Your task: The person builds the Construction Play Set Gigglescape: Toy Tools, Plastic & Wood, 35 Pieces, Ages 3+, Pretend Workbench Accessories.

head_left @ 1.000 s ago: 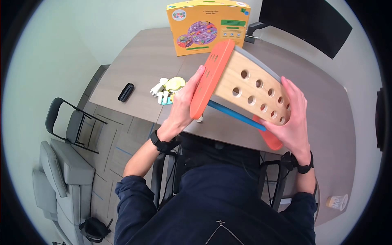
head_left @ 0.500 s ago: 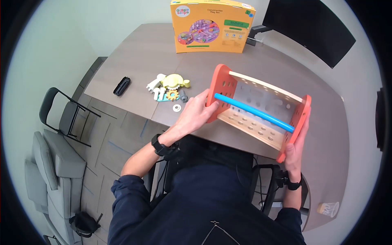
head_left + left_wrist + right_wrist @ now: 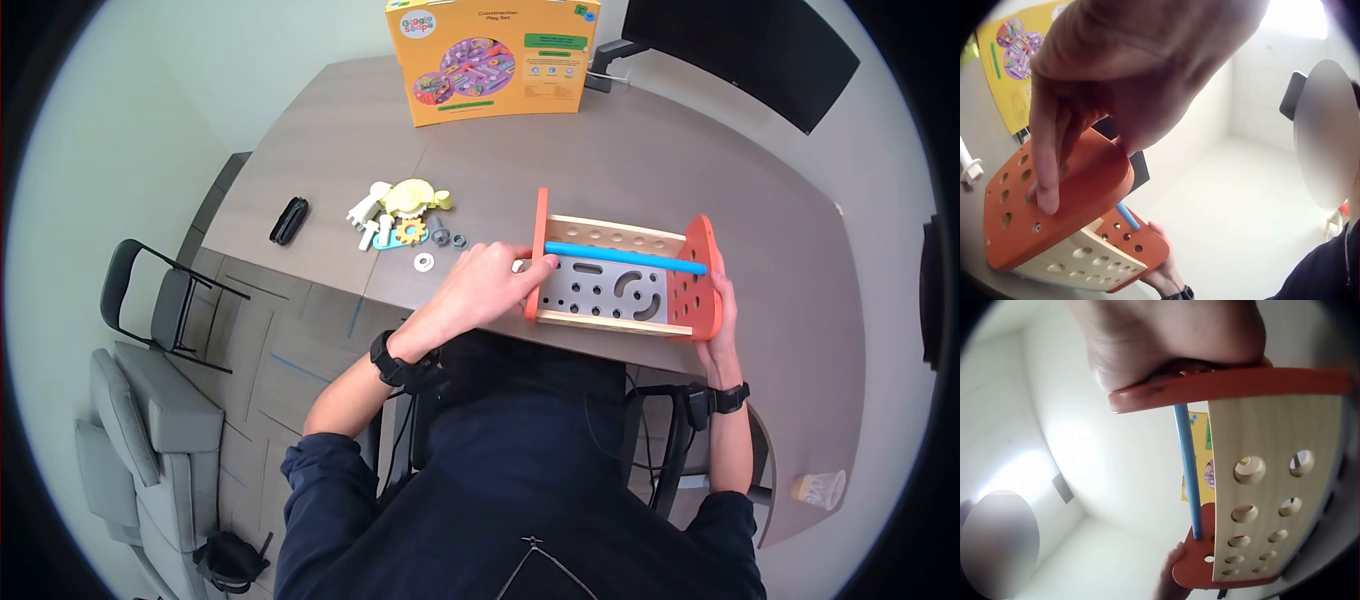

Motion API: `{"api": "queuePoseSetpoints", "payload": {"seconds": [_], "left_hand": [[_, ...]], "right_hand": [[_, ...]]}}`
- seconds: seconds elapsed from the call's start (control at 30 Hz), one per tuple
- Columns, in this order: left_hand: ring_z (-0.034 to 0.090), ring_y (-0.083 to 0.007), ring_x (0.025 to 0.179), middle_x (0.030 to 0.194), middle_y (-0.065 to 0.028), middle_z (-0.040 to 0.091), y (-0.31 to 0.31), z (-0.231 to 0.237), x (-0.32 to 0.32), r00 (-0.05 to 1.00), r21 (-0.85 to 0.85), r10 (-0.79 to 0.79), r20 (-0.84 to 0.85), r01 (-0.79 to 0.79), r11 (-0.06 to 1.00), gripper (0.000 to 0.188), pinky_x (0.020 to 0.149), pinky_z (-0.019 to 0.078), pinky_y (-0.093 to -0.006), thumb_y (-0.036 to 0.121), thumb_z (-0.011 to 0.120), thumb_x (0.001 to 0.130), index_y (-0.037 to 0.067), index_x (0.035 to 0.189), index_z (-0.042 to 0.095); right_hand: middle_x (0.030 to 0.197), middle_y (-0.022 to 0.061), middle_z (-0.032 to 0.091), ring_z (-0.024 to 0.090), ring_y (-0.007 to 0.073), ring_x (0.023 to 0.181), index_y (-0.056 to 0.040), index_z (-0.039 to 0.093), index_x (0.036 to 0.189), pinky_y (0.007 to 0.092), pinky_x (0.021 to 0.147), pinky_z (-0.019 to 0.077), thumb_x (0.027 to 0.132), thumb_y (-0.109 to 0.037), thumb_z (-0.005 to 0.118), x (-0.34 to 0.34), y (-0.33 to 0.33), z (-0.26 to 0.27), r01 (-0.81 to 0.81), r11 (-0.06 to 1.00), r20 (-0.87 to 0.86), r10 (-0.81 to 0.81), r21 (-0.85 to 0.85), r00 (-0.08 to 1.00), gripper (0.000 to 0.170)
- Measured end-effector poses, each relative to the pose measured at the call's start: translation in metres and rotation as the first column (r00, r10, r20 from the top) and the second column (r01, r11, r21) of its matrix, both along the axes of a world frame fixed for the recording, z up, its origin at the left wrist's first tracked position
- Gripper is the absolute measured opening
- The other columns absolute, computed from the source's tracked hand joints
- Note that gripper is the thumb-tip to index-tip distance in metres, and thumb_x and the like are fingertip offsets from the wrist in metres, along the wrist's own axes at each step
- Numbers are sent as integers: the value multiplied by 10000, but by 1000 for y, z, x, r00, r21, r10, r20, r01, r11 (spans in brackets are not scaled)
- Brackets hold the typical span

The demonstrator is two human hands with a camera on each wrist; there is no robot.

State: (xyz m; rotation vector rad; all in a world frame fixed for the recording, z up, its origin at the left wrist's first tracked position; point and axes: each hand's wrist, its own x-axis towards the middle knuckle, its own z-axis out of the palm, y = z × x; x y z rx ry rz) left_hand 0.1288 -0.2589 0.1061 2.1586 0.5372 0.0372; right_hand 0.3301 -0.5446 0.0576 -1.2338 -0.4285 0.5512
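Note:
A wooden toolbox toy with red end panels (image 3: 537, 250), perforated wood sides (image 3: 1244, 513), a grey slotted base (image 3: 600, 290) and a blue rod (image 3: 625, 258) is upright at the table's near edge. My left hand (image 3: 485, 285) grips the left red panel, thumb near the rod's end; in the left wrist view its fingers (image 3: 1047, 181) lie over the panel's outer face. My right hand (image 3: 722, 320) holds the right red panel from outside; in the right wrist view that hand (image 3: 1179, 337) is against the panel's outer face.
Left of the toolbox lie yellow and white toy pieces (image 3: 410, 197), an orange gear (image 3: 411, 231), grey nuts (image 3: 459, 241) and a white washer (image 3: 424, 262). A black case (image 3: 289, 221) is farther left. A yellow box (image 3: 490, 65) and monitor (image 3: 740, 55) stand behind; a cup (image 3: 820, 489) is lower right.
The toolbox has turned from its side, with perforated wood facing up, to upright with the rod on top, and come lower. Both hands have shifted their hold on the red panels.

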Motion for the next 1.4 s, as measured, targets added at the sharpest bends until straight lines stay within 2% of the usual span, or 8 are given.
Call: {"api": "queuePoseSetpoints", "payload": {"seconds": [0.33,0.47,0.5,0.63,0.83,0.93,1.13,1.4], "left_hand": [[778,-182,795,944,-103,794,38,-39,-5,992,-321,42,117,-2,947,533,711,620,-305,393,390,1176,-16,1401,646],[764,-214,791,932,-96,789,56,-45,-16,996,167,33,83,-47,985,359,742,612,-347,254,501,1131,40,1366,668],[755,-304,832,1014,-118,754,64,-64,-18,988,337,-7,152,-45,940,320,767,611,-419,196,587,1069,86,1361,659],[731,-374,965,1221,-160,599,56,-90,-13,994,581,-91,52,44,813,387,765,601,-507,177,661,1003,106,1379,600],[733,-370,939,1086,-142,616,60,-124,10,991,717,-131,32,68,694,283,708,594,-490,148,703,954,54,1209,625],[727,-381,946,1074,-149,645,68,-115,-7,988,653,-129,84,43,756,258,742,591,-490,152,693,970,44,1197,633],[684,-422,1022,1113,-181,679,99,-95,-76,981,589,122,150,-188,786,237,838,575,-523,158,693,993,5,1164,630],[666,-383,1078,1105,-164,680,102,-108,-76,988,629,78,137,-147,764,229,855,577,-517,132,692,990,18,1157,585]], "right_hand": [[1675,124,399,391,274,1548,-140,308,1694,455,1264,357,1078,-428,495,9,17,-5,18,1000,-31,-18,-2,999,705],[1681,125,391,379,276,1558,-121,311,1689,465,1271,347,1089,-419,491,16,21,-8,-6,1000,17,7,-24,1000,694],[1683,126,390,376,276,1560,-114,319,1684,466,1270,347,1091,-410,494,18,23,-11,-4,999,30,6,-48,1000,685],[1680,146,399,376,283,1564,-74,362,1652,468,1266,345,1092,-297,528,23,26,0,79,975,209,-34,-209,977,625],[1631,163,469,424,303,1536,-34,545,1487,473,1259,339,1030,-88,554,0,20,46,494,837,858,-60,-234,509,460],[1540,135,567,526,319,1444,-30,642,1348,463,1211,407,1002,-40,565,-27,18,65,472,865,925,-25,-170,378,355],[1270,124,712,674,331,1171,-17,694,1224,432,1004,545,952,52,606,-68,37,67,136,943,896,235,-304,376,294],[1055,124,729,693,307,994,-18,695,1126,442,930,516,985,-40,628,-75,82,45,-87,879,817,469,-469,337,157]]}}
